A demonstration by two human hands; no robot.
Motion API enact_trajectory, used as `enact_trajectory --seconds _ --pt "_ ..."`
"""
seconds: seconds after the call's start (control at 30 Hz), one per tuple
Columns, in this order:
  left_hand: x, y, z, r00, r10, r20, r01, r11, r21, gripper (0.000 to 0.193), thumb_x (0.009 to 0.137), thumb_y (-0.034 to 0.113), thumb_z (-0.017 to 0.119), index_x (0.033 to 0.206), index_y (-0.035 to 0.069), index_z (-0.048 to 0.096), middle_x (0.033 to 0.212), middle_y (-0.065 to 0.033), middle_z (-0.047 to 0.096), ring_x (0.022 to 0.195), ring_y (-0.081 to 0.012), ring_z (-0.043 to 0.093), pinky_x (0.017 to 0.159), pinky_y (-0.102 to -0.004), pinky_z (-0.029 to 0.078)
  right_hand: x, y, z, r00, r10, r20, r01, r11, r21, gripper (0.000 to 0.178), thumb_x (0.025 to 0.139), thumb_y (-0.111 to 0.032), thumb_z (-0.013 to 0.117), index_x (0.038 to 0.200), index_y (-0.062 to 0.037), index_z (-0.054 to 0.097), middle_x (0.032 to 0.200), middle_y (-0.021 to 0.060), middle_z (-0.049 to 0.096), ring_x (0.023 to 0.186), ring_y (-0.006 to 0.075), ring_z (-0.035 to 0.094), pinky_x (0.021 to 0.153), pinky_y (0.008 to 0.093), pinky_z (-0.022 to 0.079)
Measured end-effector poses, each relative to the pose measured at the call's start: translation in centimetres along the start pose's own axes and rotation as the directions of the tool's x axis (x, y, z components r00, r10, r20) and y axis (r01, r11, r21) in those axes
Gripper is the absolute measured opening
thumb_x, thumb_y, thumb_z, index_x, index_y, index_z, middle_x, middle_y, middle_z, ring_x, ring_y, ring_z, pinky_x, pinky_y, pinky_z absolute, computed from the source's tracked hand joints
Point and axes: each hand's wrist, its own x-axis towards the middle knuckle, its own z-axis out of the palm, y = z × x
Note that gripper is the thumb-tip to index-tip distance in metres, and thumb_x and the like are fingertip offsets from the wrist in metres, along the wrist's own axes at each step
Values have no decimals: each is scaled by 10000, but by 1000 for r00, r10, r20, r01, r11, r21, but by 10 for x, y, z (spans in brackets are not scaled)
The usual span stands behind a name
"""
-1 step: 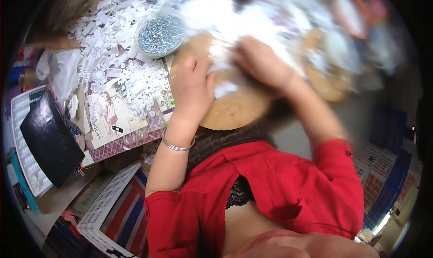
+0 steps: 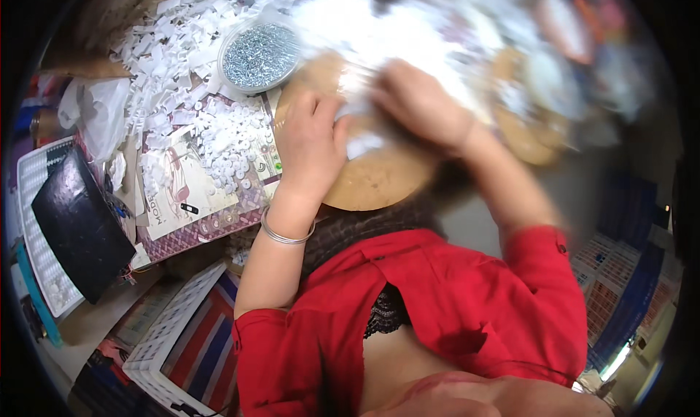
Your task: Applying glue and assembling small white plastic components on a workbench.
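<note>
My left hand (image 2: 312, 134) rests on the left part of a round tan board (image 2: 386, 187). Its fingers are curled downward and the thumb points away from me; whatever lies under the fingertips is hidden. To its right, my right hand (image 2: 421, 105) is closed over the board, blurred, its fingertips out of sight. Between the hands is a shiny, clear plastic-like piece (image 2: 354, 80), washed out by glare. Small white pieces (image 2: 364, 145) lie on the board beside my left thumb.
A clear round tub of small metal screws or pins (image 2: 261, 56) stands left of the board. White plastic pieces (image 2: 171, 48) and round white parts (image 2: 230, 151) cover the table's left. A white basket (image 2: 55, 227) holds a black panel (image 2: 84, 224). Blurred plastic bags (image 2: 558, 74) lie right.
My right hand has shifted very slightly to the left over the board. My left hand stays in place.
</note>
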Motion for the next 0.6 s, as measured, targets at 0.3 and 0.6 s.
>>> enact_trajectory --seconds 0.3,0.6 --pt "-1 1 3 999 -22 -25 22 1000 -18 192 800 124 771 951 38 690 856 -121 571 790 -322 581 702 -419 456 5 -4 6 995 92 31 -95 987 127 147 910 -141 644 961 -7 610 911 181 602 859 393 623 753 445 521" --pt "1 -1 0 1000 -30 1 30 1000 -9 199 794 137 777 945 33 699 857 -131 572 768 -323 585 682 -418 462 -4 -2 9 1000 -1 16 1 1000 29 106 908 -110 641 991 -50 668 939 174 628 865 374 639 750 425 530"
